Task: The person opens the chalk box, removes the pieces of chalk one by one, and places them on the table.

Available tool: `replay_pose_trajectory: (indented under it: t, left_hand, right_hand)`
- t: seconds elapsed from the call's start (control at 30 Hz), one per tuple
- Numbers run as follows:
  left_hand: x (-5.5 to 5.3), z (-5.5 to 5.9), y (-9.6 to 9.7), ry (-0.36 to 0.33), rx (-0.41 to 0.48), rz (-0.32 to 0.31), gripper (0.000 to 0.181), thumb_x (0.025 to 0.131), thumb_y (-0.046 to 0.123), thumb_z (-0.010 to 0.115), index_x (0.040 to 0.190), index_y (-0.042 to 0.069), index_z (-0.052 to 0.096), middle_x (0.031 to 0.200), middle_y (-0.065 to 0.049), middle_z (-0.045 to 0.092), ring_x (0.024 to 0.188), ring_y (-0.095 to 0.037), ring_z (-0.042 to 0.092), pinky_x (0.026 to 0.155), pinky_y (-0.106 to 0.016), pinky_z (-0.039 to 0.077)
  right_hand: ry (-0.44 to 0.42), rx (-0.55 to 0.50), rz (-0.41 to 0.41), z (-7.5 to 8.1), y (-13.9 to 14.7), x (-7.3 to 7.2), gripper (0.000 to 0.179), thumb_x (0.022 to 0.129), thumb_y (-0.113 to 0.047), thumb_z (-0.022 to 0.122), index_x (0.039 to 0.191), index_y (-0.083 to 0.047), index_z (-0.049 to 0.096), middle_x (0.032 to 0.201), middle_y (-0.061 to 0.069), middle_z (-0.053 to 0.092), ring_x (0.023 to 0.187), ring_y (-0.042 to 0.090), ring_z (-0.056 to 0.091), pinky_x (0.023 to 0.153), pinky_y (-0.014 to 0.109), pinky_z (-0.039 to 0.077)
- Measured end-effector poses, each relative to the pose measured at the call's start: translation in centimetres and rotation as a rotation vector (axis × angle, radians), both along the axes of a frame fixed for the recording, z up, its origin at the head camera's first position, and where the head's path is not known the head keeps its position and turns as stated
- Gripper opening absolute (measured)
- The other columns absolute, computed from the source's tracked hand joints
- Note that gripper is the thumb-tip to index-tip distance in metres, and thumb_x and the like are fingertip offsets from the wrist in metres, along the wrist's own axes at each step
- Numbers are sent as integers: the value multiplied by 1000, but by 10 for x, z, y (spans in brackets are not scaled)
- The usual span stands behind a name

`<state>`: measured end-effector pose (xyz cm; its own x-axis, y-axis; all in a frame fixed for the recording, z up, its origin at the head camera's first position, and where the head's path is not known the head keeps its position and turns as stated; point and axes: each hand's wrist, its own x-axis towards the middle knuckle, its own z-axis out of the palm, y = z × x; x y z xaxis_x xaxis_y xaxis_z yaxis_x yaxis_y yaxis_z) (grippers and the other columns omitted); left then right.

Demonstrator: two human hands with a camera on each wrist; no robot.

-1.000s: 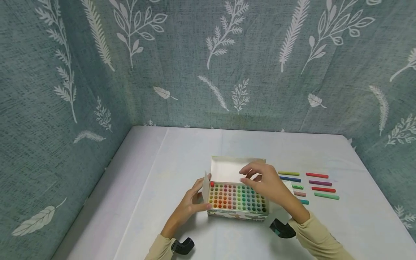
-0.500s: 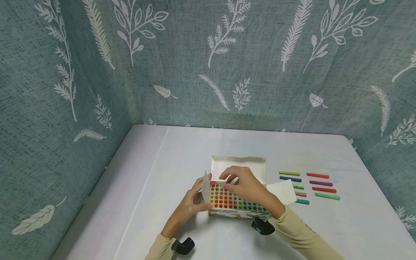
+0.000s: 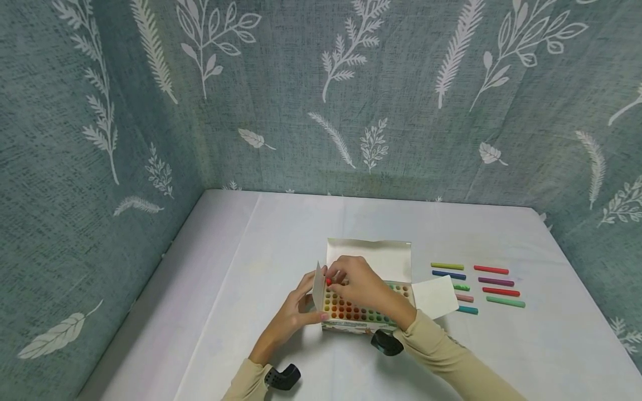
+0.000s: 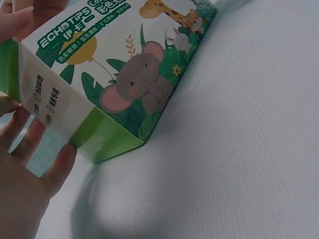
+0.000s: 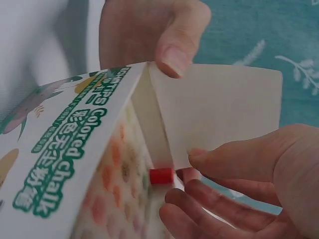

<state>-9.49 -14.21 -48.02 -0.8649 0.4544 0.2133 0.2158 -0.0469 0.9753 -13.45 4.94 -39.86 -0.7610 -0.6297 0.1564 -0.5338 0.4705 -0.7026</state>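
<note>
An open box of colored chalk (image 3: 351, 327) stands on the white table, its inside showing rows of round holes. One red chalk stick (image 5: 162, 176) juts from the hole layer at the back left corner. My left hand (image 3: 291, 312) grips the left end of the box, thumb at the front corner and fingers behind the side flap (image 3: 318, 288). Over the holes is my right hand (image 3: 358, 284), thumb and fingers loosely bent beside the red stick. In the right wrist view a small gap shows between the stick's end and the fingertips.
Right of the box lie two columns of loose chalk sticks, among them a yellow one (image 3: 447, 267), a purple one (image 3: 496, 282) and a green one (image 3: 505, 302). The raised lid (image 3: 391, 259) and right flap (image 3: 435, 298) spread out from the box. Patterned curtains (image 3: 281, 100) surround the table.
My right hand has moved left across the box, from its right half to the red chalk stick at the back left. My left hand keeps its place on the box.
</note>
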Motion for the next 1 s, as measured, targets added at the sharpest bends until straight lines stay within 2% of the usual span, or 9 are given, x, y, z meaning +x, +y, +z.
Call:
replay_pose_trajectory:
  t: [0.2,0.37,0.63,0.8,1.0]
  left_hand:
    - [-1,-2,0,4,-2,0,79,81,4,68,149,17,29,148,-7,28,134,-29,28,110,-57,21]
    - [0,0,1,0,-13,17,77,81,8,69,148,19,33,147,-4,30,133,-26,30,110,-54,21]
    - [0,0,1,-1,-24,28,75,81,11,69,147,22,35,146,-3,32,132,-25,30,110,-53,21]
    - [0,1,0,4,-20,25,77,81,10,70,148,21,33,146,-4,32,133,-26,29,110,-54,20]
    - [-1,1,0,9,-11,7,78,82,9,69,149,14,30,146,-5,31,136,-24,26,111,-57,19]
  right_hand:
    - [21,10,-12,-3,-6,-2,15,80,8,64,92,1,70,87,9,63,74,17,61,62,22,53]
    - [66,46,-17,-5,-10,-3,23,75,14,56,87,0,71,83,6,61,69,13,56,58,21,50]
    - [143,130,-42,-6,-15,0,20,76,13,60,83,-1,72,78,3,59,65,10,49,54,19,44]
    - [221,184,-41,-7,-16,1,17,77,9,64,82,-4,73,74,1,56,62,9,45,51,19,40]
    - [283,277,-11,-7,-17,0,25,74,16,61,74,-6,73,72,1,53,62,10,47,50,18,41]
